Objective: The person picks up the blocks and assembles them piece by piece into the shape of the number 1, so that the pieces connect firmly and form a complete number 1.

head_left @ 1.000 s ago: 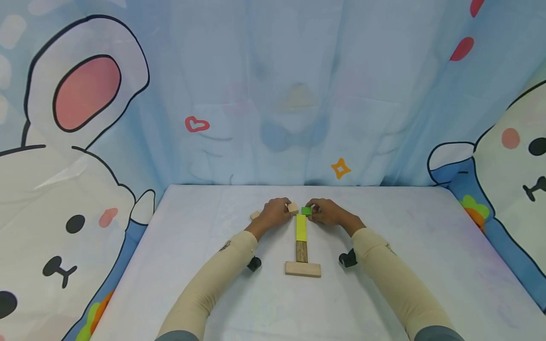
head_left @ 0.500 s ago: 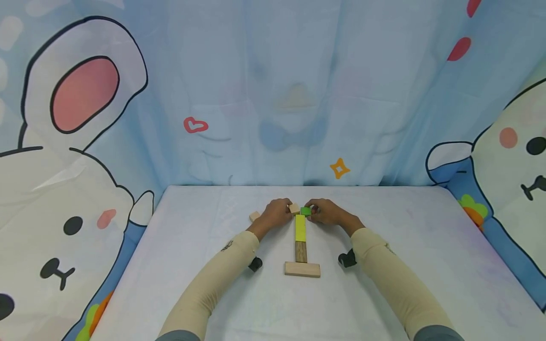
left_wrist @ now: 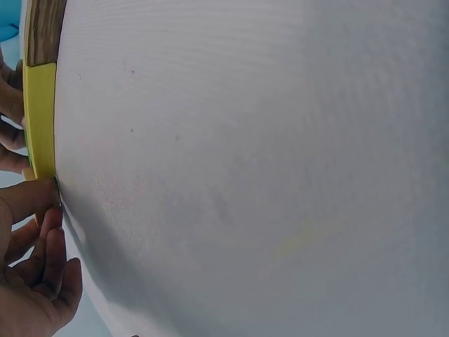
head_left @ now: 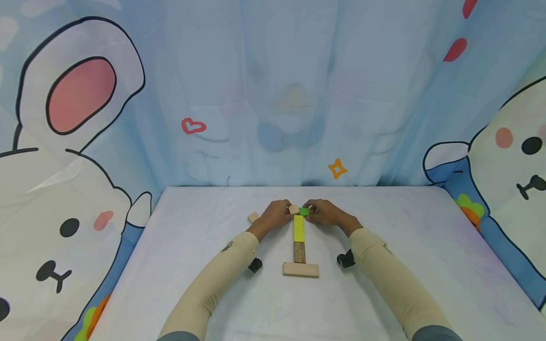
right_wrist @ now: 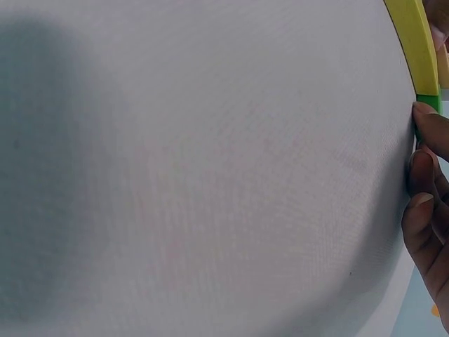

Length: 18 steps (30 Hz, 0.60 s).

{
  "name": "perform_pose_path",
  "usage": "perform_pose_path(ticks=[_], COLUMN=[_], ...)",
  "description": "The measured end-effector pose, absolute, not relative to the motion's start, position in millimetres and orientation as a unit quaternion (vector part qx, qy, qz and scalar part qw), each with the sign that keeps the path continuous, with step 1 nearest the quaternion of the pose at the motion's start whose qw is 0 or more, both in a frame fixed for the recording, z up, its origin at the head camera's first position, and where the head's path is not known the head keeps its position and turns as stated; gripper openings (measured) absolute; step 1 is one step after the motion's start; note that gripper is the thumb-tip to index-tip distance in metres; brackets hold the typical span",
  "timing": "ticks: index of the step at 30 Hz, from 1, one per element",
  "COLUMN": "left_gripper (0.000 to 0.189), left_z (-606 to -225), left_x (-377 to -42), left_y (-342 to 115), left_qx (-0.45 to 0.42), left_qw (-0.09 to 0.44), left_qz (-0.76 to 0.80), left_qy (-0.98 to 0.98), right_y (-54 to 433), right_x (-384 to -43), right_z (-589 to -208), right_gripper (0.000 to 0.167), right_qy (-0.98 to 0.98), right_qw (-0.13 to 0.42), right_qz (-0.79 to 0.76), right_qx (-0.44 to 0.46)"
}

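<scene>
My left hand (head_left: 276, 214) pinches a small pale wooden block (head_left: 294, 209) at the far end of a line of blocks. Opposite it, my right hand (head_left: 324, 211) holds a small green block (head_left: 304, 211) between thumb and fingers. The two small blocks sit side by side at the top of a long yellow block (head_left: 298, 228). Below the yellow one lies a dark brown wood-grain block (head_left: 299, 252), ending at a wide pale wooden block (head_left: 300, 270) set crosswise. In the right wrist view, fingertips press the green block (right_wrist: 428, 102) close to the yellow block's end.
Another pale wooden block (head_left: 253, 217) lies left of my left hand, partly behind the wrist. White cloth covers the table (head_left: 204, 237). Behind it hangs a blue curtain (head_left: 239, 94) with cartoon animals. Black wrist cameras (head_left: 346, 259) sit under both forearms.
The pale block in my left hand has shifted slightly right, closing in on the green block. My right hand stays nearly in place with the green block. The head view has drifted slightly.
</scene>
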<state>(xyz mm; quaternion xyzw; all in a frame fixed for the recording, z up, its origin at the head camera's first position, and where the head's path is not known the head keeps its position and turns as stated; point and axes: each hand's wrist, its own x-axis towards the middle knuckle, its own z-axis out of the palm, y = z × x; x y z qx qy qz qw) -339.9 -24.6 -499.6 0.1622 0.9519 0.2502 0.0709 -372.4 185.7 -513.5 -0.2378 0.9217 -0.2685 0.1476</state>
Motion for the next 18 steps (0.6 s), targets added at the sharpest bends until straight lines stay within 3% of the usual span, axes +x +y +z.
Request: perform_pose_path(ticks=[18], left_gripper=[0.031], left_z=[-501.3], left_x=[-340.9], left_y=[-23.8], left_qx=[0.159], left_qw=[0.084], left_qz=[0.251], left_qy=[0.951], right_y=[185.3], right_x=[-370.3], right_z=[-511.2], right_gripper=[0.034], right_qy=[0.924], right_qw=[0.146], right_qz=[-0.266], right_qx=[-0.233])
